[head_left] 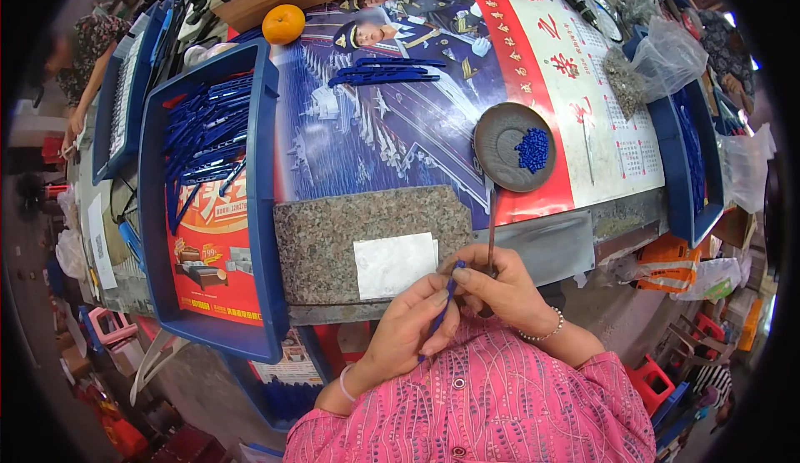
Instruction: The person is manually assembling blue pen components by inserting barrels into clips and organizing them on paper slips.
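A cluttered workshop counter (617, 213), covered with a printed poster, carries a speckled granite slab (367, 242) at its near edge. Just below the slab's front edge, both hands meet: the left hand (408, 330) and right hand (500, 288) have their fingers closed together around a thin blue pen barrel (442, 309), held slanted between them. A white sheet (396, 263) lies on the slab. Left of the slab sits a blue tray (262, 213) holding blue pen barrels (204, 138); right of the slab, a round grey dish (500, 142) holds small blue caps (533, 149). Beyond the slab lie more blue barrels (383, 71) and an orange (283, 23).
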Motion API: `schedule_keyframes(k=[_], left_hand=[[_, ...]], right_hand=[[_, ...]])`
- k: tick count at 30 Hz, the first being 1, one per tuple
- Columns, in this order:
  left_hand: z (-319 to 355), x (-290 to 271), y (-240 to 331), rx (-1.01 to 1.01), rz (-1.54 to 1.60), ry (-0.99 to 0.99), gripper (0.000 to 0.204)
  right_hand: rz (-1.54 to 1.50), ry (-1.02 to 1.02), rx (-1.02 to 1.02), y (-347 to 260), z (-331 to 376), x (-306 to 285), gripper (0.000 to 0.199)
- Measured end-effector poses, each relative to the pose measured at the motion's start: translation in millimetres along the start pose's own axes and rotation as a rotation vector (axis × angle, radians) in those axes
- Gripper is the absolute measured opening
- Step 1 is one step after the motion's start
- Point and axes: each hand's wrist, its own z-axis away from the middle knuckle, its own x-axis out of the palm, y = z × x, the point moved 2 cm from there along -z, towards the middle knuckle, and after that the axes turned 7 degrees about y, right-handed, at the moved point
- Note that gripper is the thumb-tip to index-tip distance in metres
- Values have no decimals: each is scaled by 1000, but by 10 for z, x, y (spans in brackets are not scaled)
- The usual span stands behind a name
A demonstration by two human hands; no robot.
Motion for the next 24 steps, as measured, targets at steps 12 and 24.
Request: schedule_keyframes(k=[12, 24], left_hand=[[27, -94, 162, 391, -347, 193, 15], [170, -119, 385, 410, -349, 371, 18]], right_hand=[[-2, 67, -158, -396, -31, -11, 43], [1051, 545, -731, -984, -331, -634, 39]])
